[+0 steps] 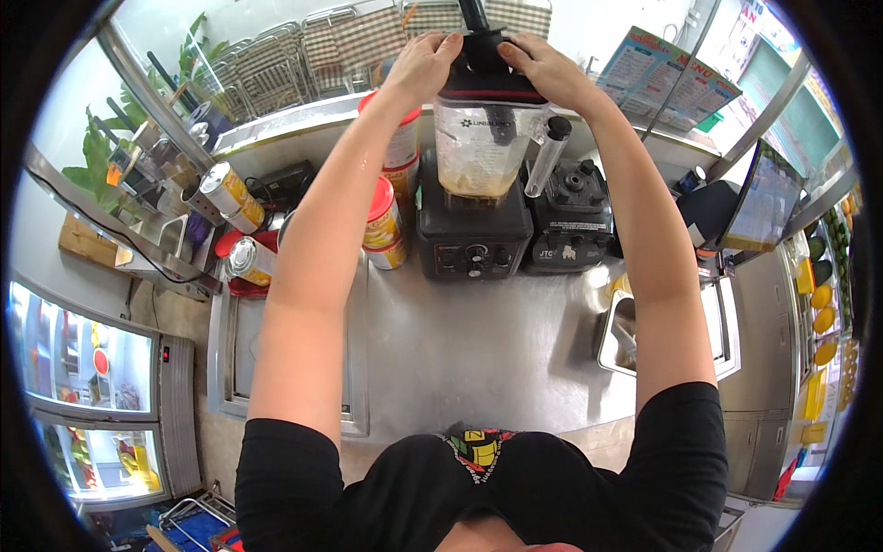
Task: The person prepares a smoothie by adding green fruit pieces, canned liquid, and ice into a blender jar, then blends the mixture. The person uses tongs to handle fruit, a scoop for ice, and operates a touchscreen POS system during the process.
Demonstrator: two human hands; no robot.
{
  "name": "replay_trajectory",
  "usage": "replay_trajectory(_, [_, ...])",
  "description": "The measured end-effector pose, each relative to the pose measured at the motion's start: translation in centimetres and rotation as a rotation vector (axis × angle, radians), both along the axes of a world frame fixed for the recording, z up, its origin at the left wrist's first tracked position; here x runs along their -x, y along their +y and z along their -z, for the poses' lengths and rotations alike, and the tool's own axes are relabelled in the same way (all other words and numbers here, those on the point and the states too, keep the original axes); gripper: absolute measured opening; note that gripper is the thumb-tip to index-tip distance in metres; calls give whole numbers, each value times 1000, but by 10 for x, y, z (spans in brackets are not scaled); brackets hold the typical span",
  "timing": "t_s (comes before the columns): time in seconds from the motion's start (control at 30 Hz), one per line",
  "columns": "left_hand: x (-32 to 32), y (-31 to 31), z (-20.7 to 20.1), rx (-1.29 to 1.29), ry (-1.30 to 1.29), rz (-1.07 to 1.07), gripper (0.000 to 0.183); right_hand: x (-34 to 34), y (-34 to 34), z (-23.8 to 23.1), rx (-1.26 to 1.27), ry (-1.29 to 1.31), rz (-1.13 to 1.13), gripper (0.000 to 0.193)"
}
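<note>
Two hands (426, 69) (552, 74) touch one lid (485, 66) on one jug (480, 156)

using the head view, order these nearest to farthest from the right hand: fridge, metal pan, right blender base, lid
1. Lid: between the hands, touching the right hand
2. Right blender base: beside the blender
3. Metal pan: table's right side
4. Fridge: far left, beyond the table

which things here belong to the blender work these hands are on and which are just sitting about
Part of it:
- left hand and right hand, both on the black lid
- clear jug, yellowish contents low inside
- black boxy base with knobs

Seemingly just about:
- second black blender base, no jug on it
- red-topped yellow cans
- rectangular metal pan
</note>
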State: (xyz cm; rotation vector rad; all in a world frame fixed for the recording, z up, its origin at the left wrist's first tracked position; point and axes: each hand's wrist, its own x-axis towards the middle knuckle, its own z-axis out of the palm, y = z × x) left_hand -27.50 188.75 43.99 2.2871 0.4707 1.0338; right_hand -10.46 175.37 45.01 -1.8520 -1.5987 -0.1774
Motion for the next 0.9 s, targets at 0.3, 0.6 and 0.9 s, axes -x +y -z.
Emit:
replay_trajectory(0.3, [10, 3, 4, -194, 263, -89, 67, 24, -13, -6, 66, 151, -81, 56])
replay_trajectory(0.6, [3, -32, -20, -217, 367, -236, 84, 37, -33, -14, -93, -180, 172, 46])
replay_trajectory(0.9, [8, -24, -30, -149, 570, -52, 108, 152, -115, 186, -75, 64, -103, 27])
